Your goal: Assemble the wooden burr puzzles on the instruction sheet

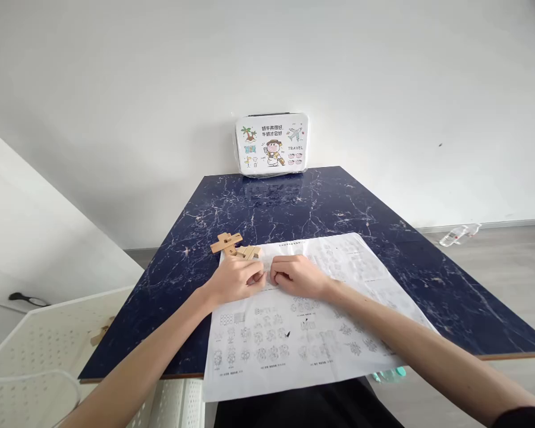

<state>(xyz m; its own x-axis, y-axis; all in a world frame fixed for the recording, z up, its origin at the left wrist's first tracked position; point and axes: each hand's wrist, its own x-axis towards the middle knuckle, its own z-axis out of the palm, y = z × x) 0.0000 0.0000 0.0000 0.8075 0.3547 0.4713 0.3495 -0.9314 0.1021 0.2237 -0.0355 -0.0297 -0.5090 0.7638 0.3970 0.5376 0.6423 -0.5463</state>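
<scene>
One white paper sheet (294, 322) with printed diagrams: was spread on a dark-blue, white-veined tabletop (173, 261), its near edge overhanging. Left hand (239, 279) and right hand (299, 276): rested on it just beside each other, fingers curled inward, presumably steadying the paper; whether either held anything could not be told. Light-brown notched wooden blocks (226, 242): lay by the sheet's far left corner, probably for easy reach.
</scene>
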